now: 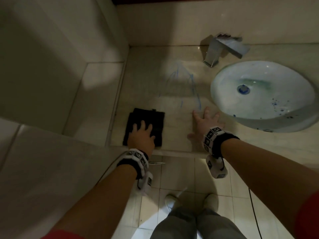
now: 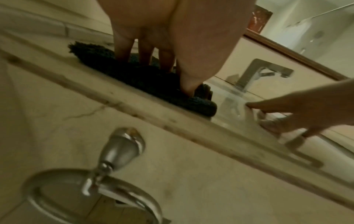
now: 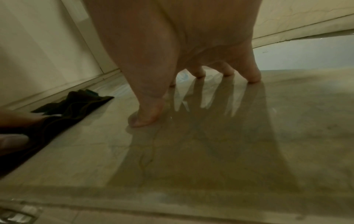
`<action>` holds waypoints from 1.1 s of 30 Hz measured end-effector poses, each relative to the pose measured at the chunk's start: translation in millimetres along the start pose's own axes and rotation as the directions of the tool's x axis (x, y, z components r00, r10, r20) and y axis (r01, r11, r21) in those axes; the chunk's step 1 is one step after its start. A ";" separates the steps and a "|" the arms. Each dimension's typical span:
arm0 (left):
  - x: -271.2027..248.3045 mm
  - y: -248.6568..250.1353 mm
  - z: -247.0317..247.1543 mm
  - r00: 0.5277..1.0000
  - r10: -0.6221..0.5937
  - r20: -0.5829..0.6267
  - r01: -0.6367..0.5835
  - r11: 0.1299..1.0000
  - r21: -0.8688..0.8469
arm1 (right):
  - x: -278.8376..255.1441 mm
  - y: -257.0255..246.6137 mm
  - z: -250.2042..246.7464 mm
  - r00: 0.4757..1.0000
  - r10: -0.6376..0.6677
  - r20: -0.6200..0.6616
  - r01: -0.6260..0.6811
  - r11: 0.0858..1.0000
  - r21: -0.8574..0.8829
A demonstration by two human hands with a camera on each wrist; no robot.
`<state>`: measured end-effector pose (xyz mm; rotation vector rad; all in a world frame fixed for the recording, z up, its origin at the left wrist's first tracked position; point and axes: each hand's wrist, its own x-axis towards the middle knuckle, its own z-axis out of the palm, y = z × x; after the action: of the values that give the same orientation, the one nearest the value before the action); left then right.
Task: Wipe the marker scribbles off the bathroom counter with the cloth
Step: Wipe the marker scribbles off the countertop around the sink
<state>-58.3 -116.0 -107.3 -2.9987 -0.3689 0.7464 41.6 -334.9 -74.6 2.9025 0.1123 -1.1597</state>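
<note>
Both your hands rest on the counter (image 1: 174,125), cloth under the left.

Your left hand (image 1: 141,135) lies fingers apart on the dark cloth (image 1: 146,118) at the counter's front left corner. Your right hand (image 1: 205,123) is splayed flat on bare stone beside the sink (image 1: 224,80), just below the blue scribbles (image 1: 194,87).

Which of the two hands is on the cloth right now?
The left hand, fingers spread on the dark cloth near the wall. The right hand rests on bare counter, beside the sink.
</note>
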 end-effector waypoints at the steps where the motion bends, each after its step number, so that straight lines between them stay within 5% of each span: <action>1: -6.2 10.8 4.6 0.998 0.034 0.046 -0.038 0.996 0.084 | -1.1 0.1 -0.7 1.000 0.003 0.006 -0.003 1.000 -0.003; 3: -9.6 24.0 7.5 0.993 0.042 0.109 -0.057 0.988 0.143 | -3.1 -0.1 -2.1 1.000 0.006 0.011 -0.006 1.000 -0.005; 17: 72.3 50.9 -50.9 1.000 -0.003 0.023 0.003 1.000 0.026 | 6.1 4.1 2.5 1.000 -0.004 -0.002 0.003 1.000 -0.010; 26: -13.3 53.7 0.0 0.993 0.107 0.047 -0.110 0.992 0.064 | -0.2 3.5 -0.5 1.000 -0.015 -0.006 0.015 1.000 0.008; 33: 9.3 52.3 -15.0 0.994 0.089 0.064 -0.093 0.993 0.065 | 2.4 4.1 0.1 1.000 -0.022 -0.010 0.022 1.000 -0.004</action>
<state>-31.8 -164.2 -102.7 -2.9514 -0.2044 0.8407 43.5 -338.9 -76.4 2.9115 0.1468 -1.1469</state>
